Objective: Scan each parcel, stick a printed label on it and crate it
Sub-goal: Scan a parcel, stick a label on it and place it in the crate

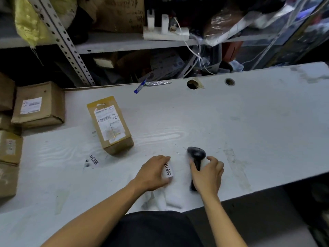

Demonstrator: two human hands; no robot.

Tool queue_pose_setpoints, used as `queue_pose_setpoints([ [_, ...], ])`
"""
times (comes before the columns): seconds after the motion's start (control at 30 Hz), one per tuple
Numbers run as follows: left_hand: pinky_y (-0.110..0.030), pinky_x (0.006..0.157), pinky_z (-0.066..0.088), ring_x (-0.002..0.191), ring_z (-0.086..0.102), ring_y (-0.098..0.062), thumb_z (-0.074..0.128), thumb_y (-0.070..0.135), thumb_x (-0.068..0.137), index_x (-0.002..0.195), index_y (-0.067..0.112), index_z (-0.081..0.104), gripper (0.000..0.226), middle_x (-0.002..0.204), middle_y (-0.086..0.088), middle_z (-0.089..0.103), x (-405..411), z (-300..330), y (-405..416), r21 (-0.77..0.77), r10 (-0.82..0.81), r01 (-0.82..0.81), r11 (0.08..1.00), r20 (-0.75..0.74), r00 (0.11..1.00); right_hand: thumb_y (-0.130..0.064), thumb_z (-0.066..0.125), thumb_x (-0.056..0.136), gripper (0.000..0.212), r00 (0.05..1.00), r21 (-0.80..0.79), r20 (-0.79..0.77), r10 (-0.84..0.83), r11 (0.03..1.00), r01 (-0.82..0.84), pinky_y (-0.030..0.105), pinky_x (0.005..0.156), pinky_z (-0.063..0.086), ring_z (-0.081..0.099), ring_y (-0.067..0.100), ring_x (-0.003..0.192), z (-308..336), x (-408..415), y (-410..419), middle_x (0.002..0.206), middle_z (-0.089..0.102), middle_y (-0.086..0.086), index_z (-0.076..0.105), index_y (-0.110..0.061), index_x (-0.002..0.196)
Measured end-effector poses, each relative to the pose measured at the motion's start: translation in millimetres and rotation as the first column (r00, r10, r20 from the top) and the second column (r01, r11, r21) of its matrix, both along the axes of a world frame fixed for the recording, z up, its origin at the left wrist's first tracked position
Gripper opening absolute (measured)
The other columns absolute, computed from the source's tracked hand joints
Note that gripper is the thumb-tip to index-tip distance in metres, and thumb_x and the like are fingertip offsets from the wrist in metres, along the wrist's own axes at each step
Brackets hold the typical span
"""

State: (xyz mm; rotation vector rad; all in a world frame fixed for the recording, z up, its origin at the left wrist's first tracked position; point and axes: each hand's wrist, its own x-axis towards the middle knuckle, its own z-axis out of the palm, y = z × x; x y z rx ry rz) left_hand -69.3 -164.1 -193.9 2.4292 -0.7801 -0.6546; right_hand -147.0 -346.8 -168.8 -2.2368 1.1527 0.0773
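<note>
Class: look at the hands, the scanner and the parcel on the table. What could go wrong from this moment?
The left hand holds a printed label; its sticky side could catch on the fingers or table and crease. The right hand is on the scanner, which looks blurred, so a rushed grip might slip. The parcel lies apart, so labelling needs a reach.

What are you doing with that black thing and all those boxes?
A person is labelling parcels at a white table. The right hand grips a black scanner, and the left hand holds a printed label. One cardboard parcel lies on the table untouched, and more boxes are stacked at the left.
</note>
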Motion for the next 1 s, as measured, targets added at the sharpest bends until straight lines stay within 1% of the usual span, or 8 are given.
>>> queue_pose_setpoints([
  [0.07,-0.020,0.104,0.039,0.126,0.054,-0.013,0.071,0.056,0.075,0.144,0.022,0.051,0.080,0.138,0.006,0.058,5,11,11,-0.132,0.065,-0.074,0.988,-0.065,0.996,-0.038,0.068,0.091,0.030,0.975,-0.032,0.218,0.051,0.998,-0.045,0.028,0.077,0.048,0.055,0.018,0.103,10,-7,16,0.112,0.050,-0.006,0.052,-0.021,0.111],
  [0.17,-0.022,0.103,0.045,0.119,0.058,-0.002,0.073,0.054,0.071,0.135,0.024,0.061,0.072,0.131,0.012,0.064,13,31,27,-0.306,0.138,-0.164,0.938,-0.103,0.985,-0.033,0.065,0.096,0.011,0.947,0.397,0.317,0.051,0.900,-0.181,0.021,0.073,0.048,0.061,0.008,0.090,16,-1,41,0.099,0.061,-0.010,0.059,-0.032,0.106],
  [0.27,-0.032,0.105,0.048,0.123,0.057,-0.001,0.078,0.043,0.071,0.134,0.030,0.062,0.066,0.132,0.017,0.063,18,46,38,-0.374,0.150,-0.206,0.904,-0.173,0.974,-0.026,0.054,0.104,0.026,0.978,0.876,0.189,-0.089,0.466,-0.127,0.029,0.081,0.056,0.072,0.020,0.094,22,25,52,0.106,0.075,0.006,0.067,-0.013,0.122],
  [0.37,-0.034,0.113,0.042,0.132,0.048,0.001,0.077,0.048,0.073,0.141,0.033,0.055,0.073,0.142,0.018,0.055,19,53,49,-0.385,0.177,-0.240,0.891,-0.191,0.965,-0.019,0.056,0.101,0.031,0.979,0.959,0.156,-0.132,0.256,-0.118,0.034,0.081,0.056,0.070,0.023,0.085,24,42,58,0.104,0.073,0.018,0.069,0.003,0.119],
  [0.47,-0.024,0.116,0.032,0.142,0.037,-0.004,0.086,0.057,0.068,0.143,0.031,0.051,0.087,0.150,0.014,0.042,16,55,57,-0.405,0.287,-0.264,0.875,-0.002,0.958,-0.018,0.063,0.096,0.035,0.964,0.972,0.155,-0.216,0.211,-0.109,0.033,0.074,0.056,0.071,0.026,0.087,24,53,67,0.106,0.074,0.017,0.065,0.002,0.125],
  [0.57,-0.021,0.093,0.048,0.111,0.059,-0.010,0.088,0.058,0.066,0.113,0.025,0.068,0.061,0.117,0.010,0.059,11,54,56,-0.480,0.457,-0.357,0.801,0.106,0.883,-0.014,0.067,0.094,0.039,0.944,0.978,0.141,-0.299,0.189,-0.086,0.034,0.073,0.058,0.072,0.029,0.091,24,62,75,0.106,0.074,0.018,0.060,0.005,0.127],
  [0.83,-0.020,0.081,0.055,0.091,0.072,-0.008,0.083,0.013,0.082,0.101,0.019,0.081,0.020,0.096,0.007,0.077,4,54,51,-0.469,0.526,-0.697,0.543,-0.457,0.717,-0.017,0.079,0.081,0.056,0.927,0.963,0.143,-0.346,0.265,-0.049,0.034,0.075,0.060,0.074,0.029,0.094,22,59,82,0.102,0.076,0.016,0.054,-0.001,0.128],
  [1.0,-0.019,0.080,0.054,0.091,0.072,-0.008,0.071,0.018,0.093,0.098,0.021,0.081,0.012,0.095,0.008,0.078,8,50,56,-0.406,0.525,-0.723,0.558,-0.502,0.687,-0.017,0.079,0.081,0.054,0.927,0.959,0.152,-0.342,0.279,-0.054,0.033,0.076,0.060,0.074,0.027,0.093,18,57,80,0.105,0.076,0.016,0.057,0.000,0.128],
])
